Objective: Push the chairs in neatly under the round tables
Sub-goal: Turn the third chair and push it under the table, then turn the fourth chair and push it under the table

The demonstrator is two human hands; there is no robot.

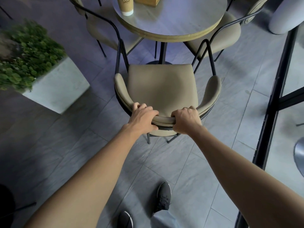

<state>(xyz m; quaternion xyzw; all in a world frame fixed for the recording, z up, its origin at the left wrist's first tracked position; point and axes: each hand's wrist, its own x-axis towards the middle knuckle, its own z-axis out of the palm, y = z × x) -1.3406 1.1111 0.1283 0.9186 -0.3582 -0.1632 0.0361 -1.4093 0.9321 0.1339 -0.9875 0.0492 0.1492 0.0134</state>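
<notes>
Gripping the backrest of the beige padded, black-framed chair (160, 86): left hand (143, 117) and right hand (185, 120), fingers curled; a grey concrete planter (57, 94) holds green shrubs (28, 53).

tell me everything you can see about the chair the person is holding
The chair has a padded seat and a curved padded backrest in olive-tan, leather-like upholstery. The backrest wraps forward into two short arm-like ends. Its frame and legs are thin black metal. It stands upright on the grey tiled floor, facing the round table, and its whole seat shows, not yet under the tabletop. The left hand and right hand grip the top of the backrest, either side of its middle.
</notes>
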